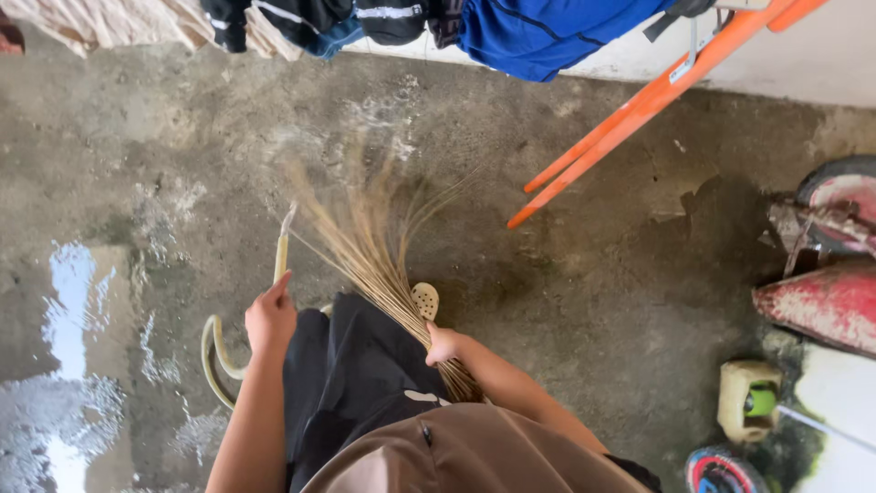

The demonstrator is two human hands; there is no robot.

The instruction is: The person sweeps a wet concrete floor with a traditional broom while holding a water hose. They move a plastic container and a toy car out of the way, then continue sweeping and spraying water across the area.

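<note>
Right hand (443,345) closed around the bound end of a stick broom (374,246), bristles fanned toward the far wet concrete floor (182,146). Left hand (270,319) with fingers wrapped on a pale hose (281,256), looping near left. Orange ladder (630,110) far right.

1. A rough grey concrete floor (593,301) fills the scene, stained and patchy.
2. On the left lies a wet puddle (68,365) that reflects bright daylight.
3. A pale wall (821,55) runs along the top right.
4. Clothes (538,32) hang above, beside slanted orange poles (620,123).
5. A worn red wheelbarrow (821,301) stands at the right.
</note>
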